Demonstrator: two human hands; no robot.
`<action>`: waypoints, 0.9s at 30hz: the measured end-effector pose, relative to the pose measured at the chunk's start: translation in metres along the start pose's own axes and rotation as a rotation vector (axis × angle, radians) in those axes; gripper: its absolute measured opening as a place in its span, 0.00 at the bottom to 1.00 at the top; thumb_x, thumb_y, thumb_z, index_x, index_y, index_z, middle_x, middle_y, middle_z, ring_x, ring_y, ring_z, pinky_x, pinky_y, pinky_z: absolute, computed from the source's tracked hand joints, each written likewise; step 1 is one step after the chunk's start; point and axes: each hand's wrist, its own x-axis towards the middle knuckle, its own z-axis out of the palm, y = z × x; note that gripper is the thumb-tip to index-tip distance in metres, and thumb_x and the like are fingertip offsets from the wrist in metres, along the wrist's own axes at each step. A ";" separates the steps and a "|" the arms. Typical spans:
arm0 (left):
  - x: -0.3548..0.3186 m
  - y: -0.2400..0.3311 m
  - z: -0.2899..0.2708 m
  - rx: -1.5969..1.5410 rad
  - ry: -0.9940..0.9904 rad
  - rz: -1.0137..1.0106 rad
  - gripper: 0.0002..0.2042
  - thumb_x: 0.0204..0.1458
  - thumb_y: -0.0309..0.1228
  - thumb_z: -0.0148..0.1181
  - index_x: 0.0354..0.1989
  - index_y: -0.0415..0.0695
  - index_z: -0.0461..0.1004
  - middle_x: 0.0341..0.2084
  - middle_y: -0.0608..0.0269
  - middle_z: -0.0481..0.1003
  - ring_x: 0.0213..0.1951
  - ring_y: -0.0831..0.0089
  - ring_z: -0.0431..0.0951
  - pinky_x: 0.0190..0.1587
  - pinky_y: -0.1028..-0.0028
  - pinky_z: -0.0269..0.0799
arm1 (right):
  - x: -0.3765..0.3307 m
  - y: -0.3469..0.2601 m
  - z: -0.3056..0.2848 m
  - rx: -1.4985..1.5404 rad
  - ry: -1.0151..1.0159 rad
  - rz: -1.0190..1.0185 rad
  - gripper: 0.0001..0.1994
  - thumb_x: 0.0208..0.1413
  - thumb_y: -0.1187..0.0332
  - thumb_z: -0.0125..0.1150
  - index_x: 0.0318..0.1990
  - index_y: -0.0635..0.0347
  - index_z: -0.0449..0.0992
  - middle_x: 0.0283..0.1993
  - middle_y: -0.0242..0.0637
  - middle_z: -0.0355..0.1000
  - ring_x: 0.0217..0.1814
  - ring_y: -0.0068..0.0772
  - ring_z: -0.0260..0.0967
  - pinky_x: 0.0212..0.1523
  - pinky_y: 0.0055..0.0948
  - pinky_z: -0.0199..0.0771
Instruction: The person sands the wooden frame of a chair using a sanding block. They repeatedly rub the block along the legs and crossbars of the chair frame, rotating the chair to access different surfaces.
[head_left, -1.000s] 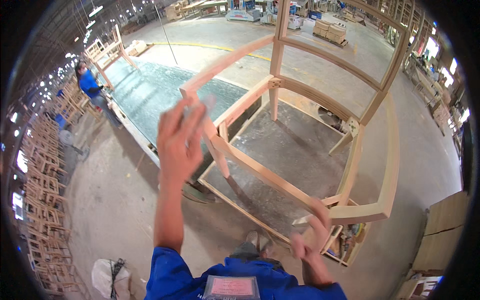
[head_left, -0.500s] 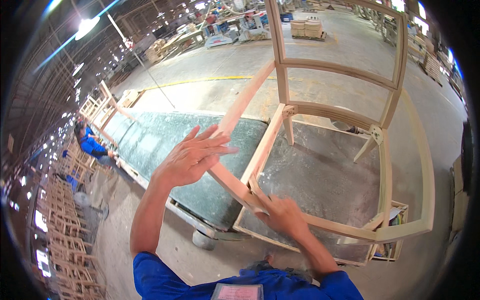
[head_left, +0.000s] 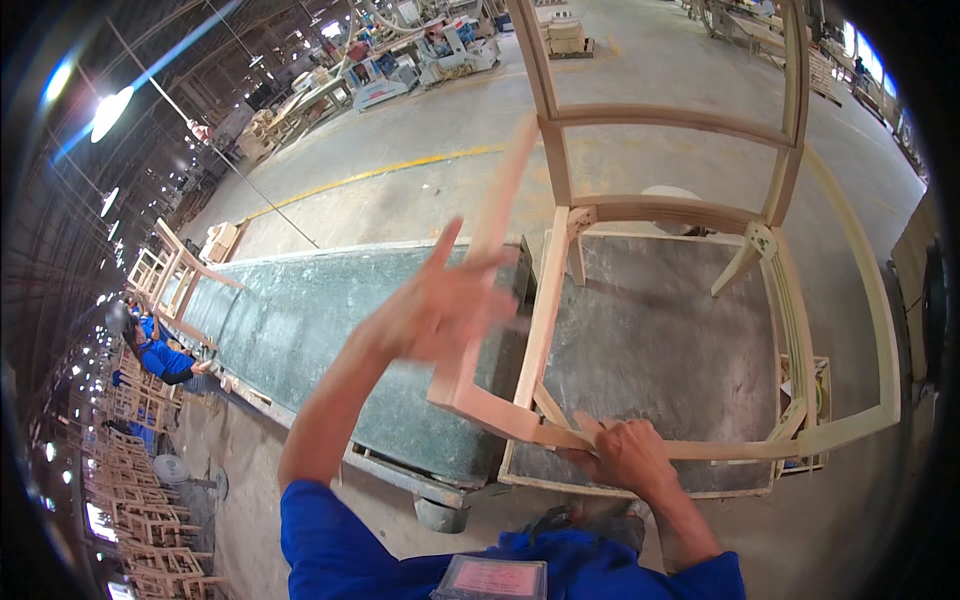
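The right hand (head_left: 628, 455) bends over the front rail (head_left: 720, 450) of a pale bare-wood armchair frame (head_left: 670, 208) — whether it pinches, I cannot tell. The blurred left hand (head_left: 440, 305) is spread at the left armrest (head_left: 505, 200). The frame stands within the dark grey square tabletop's (head_left: 650, 330) edges; past its left edge, a long green surface (head_left: 330, 340) carries another wooden chair (head_left: 192, 260).

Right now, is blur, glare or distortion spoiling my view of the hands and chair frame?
Head view: left hand motion-blurred, right hand clearer; head view: hanging lamp glares at upper left, with a bluish streak across it; head view: wooden chair frame mostly readable, though the fisheye bends straight edges toward the rim.
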 end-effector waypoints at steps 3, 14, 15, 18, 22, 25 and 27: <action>0.029 -0.042 -0.022 0.056 0.013 -0.043 0.15 0.60 0.40 0.50 0.46 0.52 0.81 0.54 0.70 0.77 0.74 0.63 0.54 0.74 0.45 0.14 | 0.002 -0.005 -0.001 0.086 0.035 -0.037 0.23 0.56 0.50 0.65 0.49 0.58 0.70 0.25 0.44 0.77 0.26 0.50 0.78 0.28 0.46 0.76; -0.001 -0.014 0.000 -0.106 0.097 0.179 0.21 0.60 0.43 0.43 0.47 0.53 0.84 0.43 0.69 0.81 0.71 0.58 0.60 0.74 0.44 0.13 | 0.003 -0.002 -0.002 0.060 0.061 0.012 0.21 0.55 0.49 0.66 0.42 0.56 0.72 0.26 0.45 0.77 0.27 0.52 0.77 0.28 0.47 0.75; 0.009 -0.020 -0.003 -0.099 0.115 0.142 0.22 0.59 0.44 0.42 0.45 0.50 0.84 0.43 0.67 0.82 0.71 0.56 0.61 0.74 0.44 0.16 | 0.001 -0.003 0.003 0.060 0.059 0.002 0.20 0.55 0.49 0.66 0.41 0.56 0.72 0.26 0.45 0.77 0.27 0.52 0.77 0.28 0.47 0.74; -0.003 0.004 0.008 -0.149 0.119 0.113 0.25 0.60 0.46 0.41 0.47 0.43 0.83 0.50 0.63 0.80 0.73 0.54 0.55 0.74 0.44 0.20 | -0.002 -0.005 -0.002 0.035 0.084 0.089 0.19 0.50 0.53 0.71 0.41 0.55 0.74 0.23 0.42 0.75 0.28 0.52 0.76 0.28 0.47 0.74; -0.052 0.045 0.047 -0.255 0.409 0.121 0.24 0.65 0.43 0.39 0.59 0.44 0.75 0.63 0.59 0.71 0.74 0.53 0.52 0.75 0.47 0.27 | 0.000 -0.007 0.002 0.028 0.153 0.004 0.20 0.48 0.53 0.72 0.40 0.56 0.75 0.23 0.43 0.75 0.27 0.53 0.76 0.27 0.48 0.73; -0.057 0.057 0.091 -0.243 0.773 0.073 0.24 0.68 0.40 0.38 0.67 0.43 0.64 0.69 0.52 0.61 0.75 0.50 0.50 0.75 0.50 0.34 | 0.008 -0.015 0.008 -0.008 0.127 0.003 0.19 0.49 0.53 0.71 0.39 0.58 0.74 0.23 0.45 0.75 0.27 0.55 0.75 0.27 0.49 0.72; -0.041 0.065 0.119 -0.223 1.006 0.045 0.25 0.69 0.40 0.38 0.70 0.40 0.58 0.71 0.47 0.55 0.74 0.48 0.49 0.74 0.51 0.38 | 0.010 -0.016 0.010 -0.041 0.123 0.020 0.19 0.50 0.53 0.70 0.39 0.58 0.73 0.23 0.47 0.75 0.27 0.56 0.75 0.27 0.50 0.72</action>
